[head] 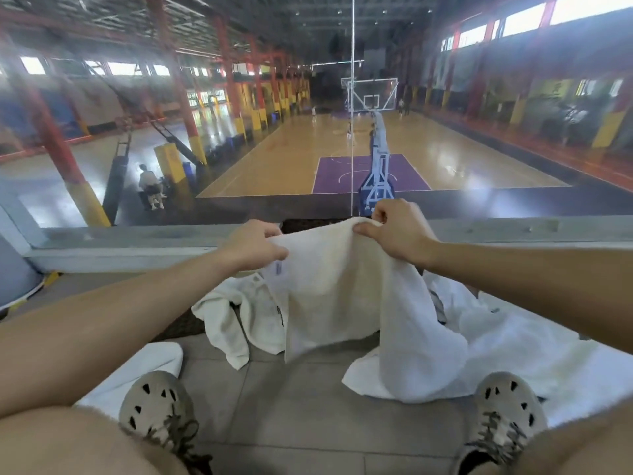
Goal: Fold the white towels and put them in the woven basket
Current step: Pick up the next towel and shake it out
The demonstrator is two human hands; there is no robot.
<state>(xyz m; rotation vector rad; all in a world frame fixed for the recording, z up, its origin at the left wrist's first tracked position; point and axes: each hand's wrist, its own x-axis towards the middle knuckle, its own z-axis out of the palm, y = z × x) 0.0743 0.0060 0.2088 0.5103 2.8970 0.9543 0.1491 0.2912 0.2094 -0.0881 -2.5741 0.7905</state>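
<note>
- Pinching the towel (329, 286) by its top edge, my left hand (250, 246) and right hand (397, 231) each close fingers and thumb on a corner, just below the window ledge (137, 234).
- I'd pull that edge taut and level before bringing the corners together.
- Its long axis seems to hang straight down from the ledge, with the tail resting on the other towels (513, 344).

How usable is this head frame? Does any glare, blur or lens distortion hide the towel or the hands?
Head view: strong wide-angle distortion, and the red pillar leans hard near the left edge. Head view: the background is hazy, with bright glare patches on the court floor. Head view: the held towel, left hand and right hand are evenly lit and reasonably sharp, with no hard shadows.
</note>
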